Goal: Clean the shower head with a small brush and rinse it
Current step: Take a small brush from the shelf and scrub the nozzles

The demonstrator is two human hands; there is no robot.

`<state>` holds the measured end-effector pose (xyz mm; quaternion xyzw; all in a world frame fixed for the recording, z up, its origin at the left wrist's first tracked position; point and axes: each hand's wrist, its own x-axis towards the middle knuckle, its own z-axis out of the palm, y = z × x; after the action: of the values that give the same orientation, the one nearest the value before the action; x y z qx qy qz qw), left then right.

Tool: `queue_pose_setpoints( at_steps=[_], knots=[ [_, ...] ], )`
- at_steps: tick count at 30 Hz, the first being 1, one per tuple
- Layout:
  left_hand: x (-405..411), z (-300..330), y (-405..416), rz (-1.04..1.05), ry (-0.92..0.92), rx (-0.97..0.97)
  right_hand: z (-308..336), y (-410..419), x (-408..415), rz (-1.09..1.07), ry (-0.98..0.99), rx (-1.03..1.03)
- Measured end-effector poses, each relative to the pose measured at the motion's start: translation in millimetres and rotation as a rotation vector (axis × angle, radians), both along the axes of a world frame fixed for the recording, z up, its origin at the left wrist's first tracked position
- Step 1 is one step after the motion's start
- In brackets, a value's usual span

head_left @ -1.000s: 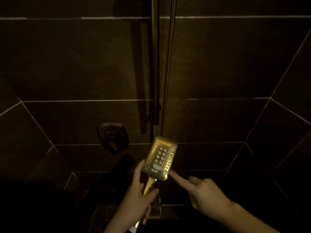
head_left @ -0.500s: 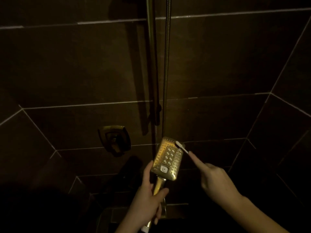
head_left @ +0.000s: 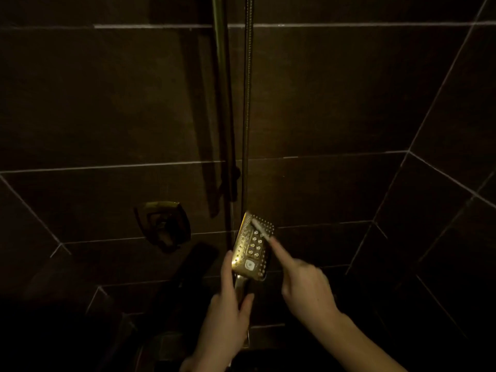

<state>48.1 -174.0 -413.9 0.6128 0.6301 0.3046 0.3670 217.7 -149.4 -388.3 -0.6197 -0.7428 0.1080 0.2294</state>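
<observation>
**Brush on the shower head**

My left hand (head_left: 228, 318) grips the handle of the gold shower head (head_left: 252, 251), fingers curled round the stem and my thumb lying up along its left edge. The head sits just below the middle of the frame, its nozzle face turned toward me and tilted a little to the right. My right hand (head_left: 306, 288) comes in from the lower right, pinching the small brush (head_left: 261, 229) with my forefinger stretched along it; the pale brush tip lies against the upper part of the nozzle face. Behind, the hose (head_left: 248, 103) and the slide rail (head_left: 221, 103) run up the dark tiled wall (head_left: 349, 89), and the mixer valve (head_left: 163, 224) sits left of the head.
</observation>
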Motion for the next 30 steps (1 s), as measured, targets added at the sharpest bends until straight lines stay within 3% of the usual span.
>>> queue_pose_setpoints(
  at_steps=[2,6,8,11,16,20,24,27,30],
  knots=[
    [2.3,2.1,0.0,-0.007,-0.011,0.018,0.1,3.0,-1.4,-0.013,0.033,0.018],
    [-2.9,-0.3,4.0,0.046,-0.046,0.076,-9.0,-16.6,-15.2,0.260,-0.113,-0.017],
    [-2.9,-3.7,3.2,0.057,-0.049,0.078,-5.5,-3.6,-9.3,0.177,-0.104,0.061],
    [4.3,-3.2,-0.9,0.040,-0.031,0.086,7.8,17.9,-0.5,-0.006,0.062,0.140],
    [8.8,-5.8,0.5,0.041,-0.015,0.123,-0.1,1.1,-18.2,0.137,-0.016,0.119],
    [10.2,-6.3,-0.4,0.028,0.027,0.111,6.3,22.2,-2.1,-0.025,0.088,0.126],
    [7.4,-6.4,1.4,0.051,-0.023,0.088,3.9,12.3,-9.1,0.111,-0.027,0.119],
    [8.7,-6.7,0.5,0.044,-0.042,0.097,4.9,25.3,6.6,-0.031,0.024,0.117],
    [10.6,-6.1,-0.3,0.054,-0.074,0.081,2.2,18.0,3.0,0.040,0.026,0.084]
  ],
)
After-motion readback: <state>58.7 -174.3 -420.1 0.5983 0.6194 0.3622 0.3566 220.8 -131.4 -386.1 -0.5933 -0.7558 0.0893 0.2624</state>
